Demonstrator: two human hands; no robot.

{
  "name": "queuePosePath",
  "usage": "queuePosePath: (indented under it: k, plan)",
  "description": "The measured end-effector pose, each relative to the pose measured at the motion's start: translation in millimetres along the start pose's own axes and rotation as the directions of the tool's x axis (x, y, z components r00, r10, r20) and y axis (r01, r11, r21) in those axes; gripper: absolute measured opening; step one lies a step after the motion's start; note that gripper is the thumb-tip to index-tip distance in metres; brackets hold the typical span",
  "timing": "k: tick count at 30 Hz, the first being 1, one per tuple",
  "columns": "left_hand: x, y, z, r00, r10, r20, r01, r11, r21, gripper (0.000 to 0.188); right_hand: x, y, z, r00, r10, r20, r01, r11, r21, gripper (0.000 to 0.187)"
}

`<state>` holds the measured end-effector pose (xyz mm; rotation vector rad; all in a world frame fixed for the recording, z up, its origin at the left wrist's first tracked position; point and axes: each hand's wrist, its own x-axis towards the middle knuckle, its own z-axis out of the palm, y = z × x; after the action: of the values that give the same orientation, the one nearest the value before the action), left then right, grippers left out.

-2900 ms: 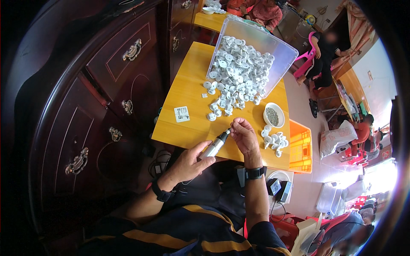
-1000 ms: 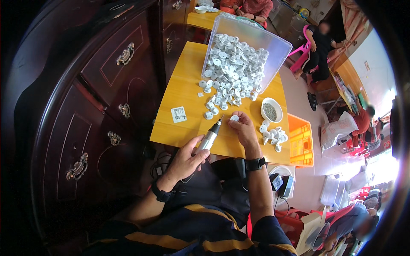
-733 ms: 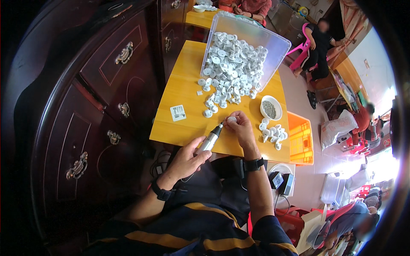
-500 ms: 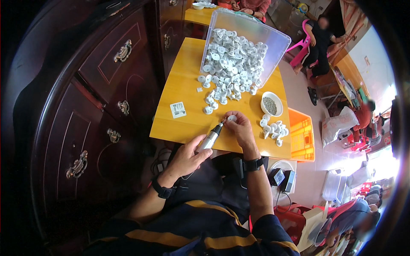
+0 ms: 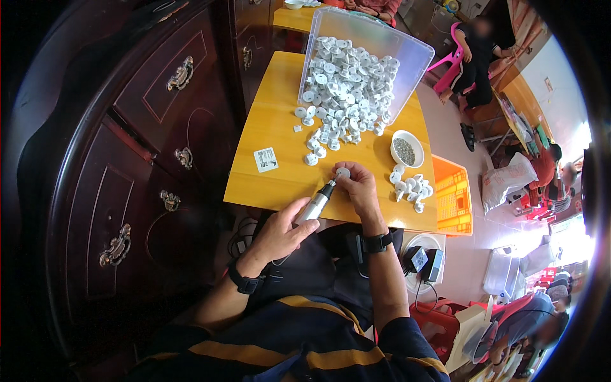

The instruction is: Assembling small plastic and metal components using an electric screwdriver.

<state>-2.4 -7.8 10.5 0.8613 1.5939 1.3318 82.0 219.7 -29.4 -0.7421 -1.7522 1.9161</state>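
My left hand (image 5: 285, 230) is wrapped round an electric screwdriver (image 5: 314, 207) with a silver body and black nose. Between the fingers of my right hand (image 5: 360, 190) is a small round white plastic part (image 5: 343, 172), and the screwdriver's tip meets it. Beyond them, a heap of similar white parts (image 5: 350, 86) spills from a clear plastic bin (image 5: 410, 63) tipped toward me on the yellow table (image 5: 267, 191). To the right of my right hand lies a small group of white parts (image 5: 412, 186), below a white bowl (image 5: 418, 144) of small metal screws.
A printed white label (image 5: 266, 160) lies at the table's left. Dark drawers (image 5: 146, 159) stand close on my left. An orange crate (image 5: 455, 197) sits right of the table, with black power adapters (image 5: 425, 264) nearer me. Other people sit farther off to the right.
The screwdriver's tip has come up against the white part in my right hand. The whole view has shifted slightly; both hands keep their grips.
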Motion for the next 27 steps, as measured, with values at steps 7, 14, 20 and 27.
queuePosePath:
  k: [7, 14, 20, 27]
  plan:
    - [-0.3, -0.1, 0.0, 1.0, 0.021, -0.01, -0.02, 0.999, 0.028, 0.057, -1.6, 0.0, 0.8, 1.0, 0.017, -0.012, -0.017, 1.0, -0.004, 0.02]
    - [-0.3, 0.1, -0.2, 1.0, 0.022, -0.007, -0.022, 0.999, 0.023, 0.058, -2.7, 0.8, 0.5, 1.0, 0.004, -0.009, -0.004, 1.0, -0.019, 0.02]
    - [0.1, -1.2, 0.6, 1.0, 0.025, -0.003, -0.025, 1.0, 0.017, 0.056, -2.4, 3.2, 0.6, 1.0, 0.001, -0.017, -0.002, 0.999, -0.045, 0.019]
    - [1.5, -6.7, 4.0, 0.999, 0.019, -0.032, -0.022, 0.995, -0.095, 0.05, -3.7, 8.4, 3.1, 0.998, -0.054, -0.022, 0.053, 0.997, -0.051, 0.016]
